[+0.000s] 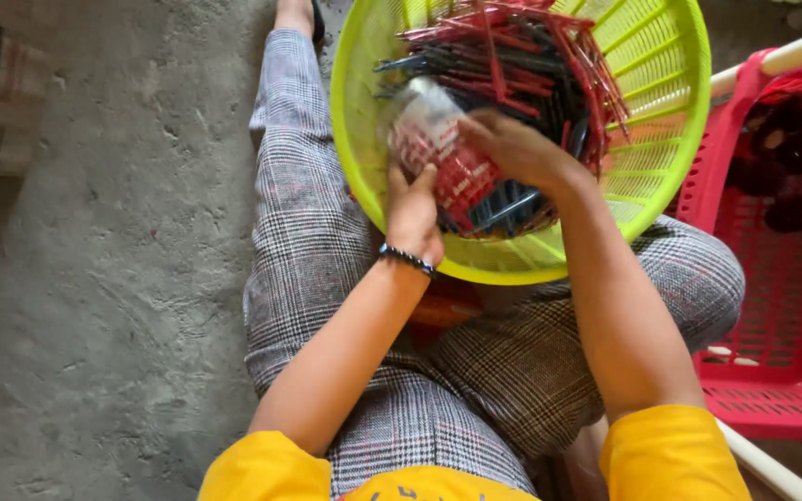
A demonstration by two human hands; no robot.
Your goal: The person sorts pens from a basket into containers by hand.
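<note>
A clear plastic packet (443, 158) with a red printed panel sits between both hands, over the lower left part of a lime-green round basket (661, 111). The packet looks shiny and crumpled at its upper end, and thin dark sticks seem to poke out at its 5 o'clock end, though the blur makes them hard to read. The left hand (412, 215) grips the packet from 7 o'clock, its fingers closed around the lower edge; a dark beaded bracelet (407, 259) circles that wrist. The right hand (517, 148) covers the packet from 3 o'clock, fingers curled over it, hiding much of the packet's right side.

Behind the packet, toward 12 o'clock, a heap of red and dark blue slim sticks (531, 65) fills the basket; whether they are pens or something else cannot be told. The basket rests on a lap in grey checked trousers (308, 232). At 3 o'clock stands a red slatted crate (782, 353), cut off by the edge, holding dark blurred items. Rough grey concrete floor (113, 278) spreads toward 9 o'clock.
</note>
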